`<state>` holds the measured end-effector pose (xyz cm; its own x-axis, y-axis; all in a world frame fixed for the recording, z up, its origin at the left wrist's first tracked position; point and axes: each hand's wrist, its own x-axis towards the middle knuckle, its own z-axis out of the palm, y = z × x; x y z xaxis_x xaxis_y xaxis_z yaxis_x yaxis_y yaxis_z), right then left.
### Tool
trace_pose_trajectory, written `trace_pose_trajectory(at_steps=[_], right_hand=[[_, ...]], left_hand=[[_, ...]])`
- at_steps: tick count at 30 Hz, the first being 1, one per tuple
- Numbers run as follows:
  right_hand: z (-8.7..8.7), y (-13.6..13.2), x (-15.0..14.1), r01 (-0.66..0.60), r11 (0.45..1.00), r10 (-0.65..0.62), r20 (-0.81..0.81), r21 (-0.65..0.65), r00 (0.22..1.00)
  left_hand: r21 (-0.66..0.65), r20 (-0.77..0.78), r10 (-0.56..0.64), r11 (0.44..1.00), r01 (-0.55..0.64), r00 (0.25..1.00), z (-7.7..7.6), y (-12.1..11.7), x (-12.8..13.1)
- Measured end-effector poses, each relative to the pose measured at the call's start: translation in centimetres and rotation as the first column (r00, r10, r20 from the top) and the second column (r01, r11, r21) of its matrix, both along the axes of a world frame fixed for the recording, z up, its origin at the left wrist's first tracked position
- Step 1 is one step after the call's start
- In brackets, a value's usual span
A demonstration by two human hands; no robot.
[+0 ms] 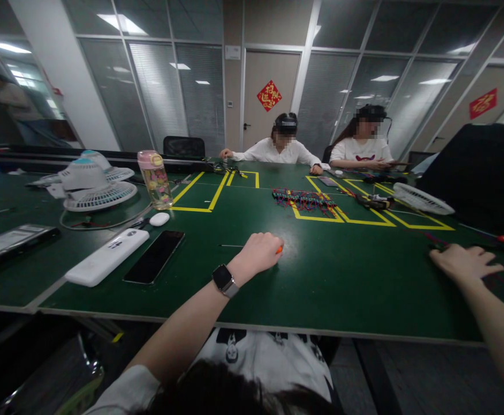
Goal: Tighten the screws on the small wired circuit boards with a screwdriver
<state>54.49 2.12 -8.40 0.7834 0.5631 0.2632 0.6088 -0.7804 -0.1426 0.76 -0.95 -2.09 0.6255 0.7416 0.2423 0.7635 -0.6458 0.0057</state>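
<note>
My left hand (pixel 260 252), with a watch on its wrist, is closed around a screwdriver (pixel 280 249) near the middle of the green table (pixel 321 288). Only the orange end of the handle shows, while the thin shaft points left, low over the tabletop. Far to the right, my right hand (pixel 468 265) reaches out with its fingers spread, low over the table. Dark and reddish wires lie around those fingertips; whether the hand touches them I cannot tell.
Left of my left hand lie a phone (pixel 154 257), a white power bank (pixel 107 257) and a white oval case (pixel 159 219). Behind them stand a bottle (pixel 155 181) and white fans (pixel 98 187). A wire bundle (pixel 303 199) lies ahead. Two people (pixel 281 147) sit opposite.
</note>
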Motion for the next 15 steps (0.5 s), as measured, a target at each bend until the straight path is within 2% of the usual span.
trace_pose_trajectory(at_steps=[4,7,10,12,15], right_hand=[[-0.1,0.0,-1.0,-0.015,0.998,0.012,0.046,0.054,0.999],[0.3,0.3,-2.4,-0.06,0.994,0.041,0.203,0.091,0.978],[1.5,1.4,-5.0,-0.183,0.975,0.121,0.381,0.129,0.917],[2.5,2.7,-7.4,-0.307,0.945,0.219,0.471,0.117,0.854],[3.9,5.5,-12.0,-0.527,0.844,0.401,0.53,0.104,0.747]], left_hand=[[0.014,0.0,-0.005,1.0,0.005,1.0,-0.1,0.1,-0.1],[0.01,-0.002,-0.01,1.0,0.01,1.0,-0.1,0.1,0.0],[0.012,-0.012,-0.013,1.0,0.013,1.0,-0.1,0.1,0.1],[0.013,-0.016,-0.009,1.0,0.009,1.0,-0.1,0.0,0.1],[0.0,-0.018,-0.007,1.0,0.007,1.0,0.0,-0.1,0.2]])
